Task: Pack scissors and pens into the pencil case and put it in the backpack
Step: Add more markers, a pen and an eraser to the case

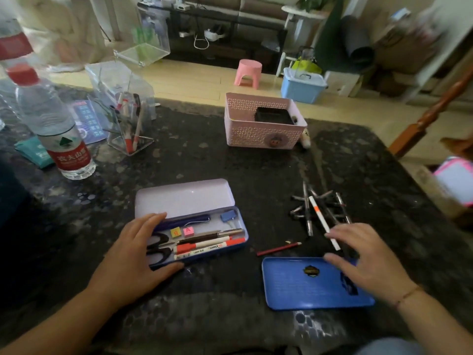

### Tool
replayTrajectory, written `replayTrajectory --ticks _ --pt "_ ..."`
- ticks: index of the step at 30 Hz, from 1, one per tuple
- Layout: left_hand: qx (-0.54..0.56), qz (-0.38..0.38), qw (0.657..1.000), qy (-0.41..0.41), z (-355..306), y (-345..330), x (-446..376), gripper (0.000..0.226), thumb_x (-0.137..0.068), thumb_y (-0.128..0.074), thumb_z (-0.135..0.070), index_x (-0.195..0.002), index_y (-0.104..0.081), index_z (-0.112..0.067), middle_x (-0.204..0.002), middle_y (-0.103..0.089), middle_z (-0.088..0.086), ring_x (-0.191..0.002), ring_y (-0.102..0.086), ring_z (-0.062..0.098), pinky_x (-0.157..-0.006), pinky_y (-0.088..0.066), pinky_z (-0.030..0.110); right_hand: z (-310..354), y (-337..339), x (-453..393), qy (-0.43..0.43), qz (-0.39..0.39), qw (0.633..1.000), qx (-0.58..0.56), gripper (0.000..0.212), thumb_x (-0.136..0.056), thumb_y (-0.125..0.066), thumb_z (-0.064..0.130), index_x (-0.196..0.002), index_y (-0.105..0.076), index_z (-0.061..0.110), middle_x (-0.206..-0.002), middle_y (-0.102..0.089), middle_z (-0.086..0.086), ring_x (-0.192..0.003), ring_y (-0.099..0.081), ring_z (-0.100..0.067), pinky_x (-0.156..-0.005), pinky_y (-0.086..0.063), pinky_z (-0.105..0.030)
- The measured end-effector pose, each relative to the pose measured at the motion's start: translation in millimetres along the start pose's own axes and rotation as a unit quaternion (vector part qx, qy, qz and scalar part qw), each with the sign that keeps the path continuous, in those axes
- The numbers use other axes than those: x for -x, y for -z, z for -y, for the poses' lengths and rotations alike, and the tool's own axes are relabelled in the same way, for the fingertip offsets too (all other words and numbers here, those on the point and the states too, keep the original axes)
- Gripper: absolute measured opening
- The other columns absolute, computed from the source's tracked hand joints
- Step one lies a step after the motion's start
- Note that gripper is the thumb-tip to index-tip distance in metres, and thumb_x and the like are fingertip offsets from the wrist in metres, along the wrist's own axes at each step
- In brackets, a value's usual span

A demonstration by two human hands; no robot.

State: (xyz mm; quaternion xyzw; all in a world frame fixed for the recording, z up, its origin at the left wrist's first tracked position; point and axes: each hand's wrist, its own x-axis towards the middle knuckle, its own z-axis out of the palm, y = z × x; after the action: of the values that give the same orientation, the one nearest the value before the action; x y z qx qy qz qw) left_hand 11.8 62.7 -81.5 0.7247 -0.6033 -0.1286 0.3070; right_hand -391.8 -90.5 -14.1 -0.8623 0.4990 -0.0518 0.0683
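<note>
A blue tin pencil case (231, 212) lies open on the dark table, its pale lid (184, 197) tipped back. Inside are black-handled scissors (160, 245), several pens (210, 243), two small cubes and a blue clip. My left hand (135, 252) rests on the case's left end, fingers at the back rim and thumb at the front wall. My right hand (368, 260) hovers with spread fingers over a flat blue lid (302, 285) and the near end of a white pen (323, 221). A pile of loose pens (317, 208) lies beyond it. A red pencil (279, 249) lies between case and lid.
A pink basket (263, 134) holding a black box stands at the back middle. A clear holder (128, 129) with pens and a water bottle (55, 129) stand at the left. A wooden chair (432, 111) is off the table's right edge. No backpack is in view.
</note>
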Motion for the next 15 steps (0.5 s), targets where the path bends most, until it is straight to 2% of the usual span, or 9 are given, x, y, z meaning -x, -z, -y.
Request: replayTrajectory --ticks 2,3,5,7,9,12,15 --pt "0.012 0.004 1.000 -0.011 0 1 1 0.100 -0.052 -0.073 -0.070 -0.139 -0.028 -0.045 -0.131 -0.033 -0.021 -0.117 -0.049 0.007 -0.100 -0.046 0.035 15 2 15 0.068 0.135 0.988 0.021 0.075 -0.065 -0.054 0.079 -0.131 -0.038 0.048 -0.131 -0.031 0.034 -0.126 -0.022 0.006 -0.106 -0.022 -0.021" --pt "0.016 0.008 1.000 -0.014 0 1 1 0.100 -0.052 -0.072 -0.070 -0.138 -0.028 -0.046 -0.131 -0.035 -0.020 -0.117 -0.049 0.006 -0.100 -0.046 0.033 20 0 20 0.083 0.186 0.978 0.040 0.085 -0.061 -0.050 0.085 -0.135 -0.024 0.054 -0.133 -0.017 0.039 -0.127 -0.011 0.008 -0.109 -0.016 -0.022" --pt "0.027 0.019 0.999 -0.017 -1 3 2 0.100 -0.050 -0.072 -0.072 -0.137 -0.028 -0.047 -0.133 -0.038 -0.018 -0.114 -0.050 0.002 -0.099 -0.046 0.029 23 -6 26 0.091 0.219 0.970 0.061 0.092 -0.059 -0.049 0.086 -0.135 -0.006 0.058 -0.134 -0.002 0.042 -0.129 -0.001 0.008 -0.112 -0.007 -0.023" --pt "0.043 0.027 0.998 -0.021 -1 4 3 0.101 -0.050 -0.071 -0.074 -0.137 -0.028 -0.047 -0.134 -0.041 -0.016 -0.113 -0.052 0.002 -0.099 -0.047 0.030 23 -10 28 0.078 0.200 0.976 0.028 0.088 -0.060 -0.052 0.084 -0.132 -0.007 0.059 -0.136 -0.003 0.041 -0.131 0.000 0.009 -0.111 -0.003 -0.022" --pt "0.049 0.031 0.998 -0.027 -1 4 4 0.102 -0.051 -0.071 -0.077 -0.139 -0.027 -0.048 -0.135 -0.043 -0.013 -0.117 -0.052 0.004 -0.099 -0.050 0.036 22 -8 32 0.087 0.177 0.980 -0.001 0.083 -0.060 -0.055 0.083 -0.129 -0.016 0.060 -0.137 -0.011 0.041 -0.130 -0.001 0.014 -0.112 -0.005 -0.021" --pt "0.049 0.034 0.998 -0.036 -2 6 4 0.105 -0.051 -0.071 -0.078 -0.139 -0.022 -0.051 -0.133 -0.042 -0.017 -0.118 -0.052 0.005 -0.098 -0.051 0.039 29 2 30 0.090 0.115 0.988 -0.049 0.086 -0.053 -0.062 0.083 -0.129 -0.028 0.058 -0.132 -0.027 0.040 -0.128 -0.017 0.014 -0.106 -0.021 -0.022" --pt "0.036 0.039 0.997 -0.056 -2 8 3 0.111 -0.051 -0.074 -0.077 -0.143 -0.016 -0.052 -0.132 -0.042 -0.021 -0.120 -0.048 0.001 -0.101 -0.049 0.036 60 6 5 0.116 0.019 0.991 -0.058 0.094 -0.053 -0.062 0.083 -0.135 -0.032 0.048 -0.127 -0.039 0.031 -0.120 -0.034 0.005 -0.100 -0.023 -0.024"
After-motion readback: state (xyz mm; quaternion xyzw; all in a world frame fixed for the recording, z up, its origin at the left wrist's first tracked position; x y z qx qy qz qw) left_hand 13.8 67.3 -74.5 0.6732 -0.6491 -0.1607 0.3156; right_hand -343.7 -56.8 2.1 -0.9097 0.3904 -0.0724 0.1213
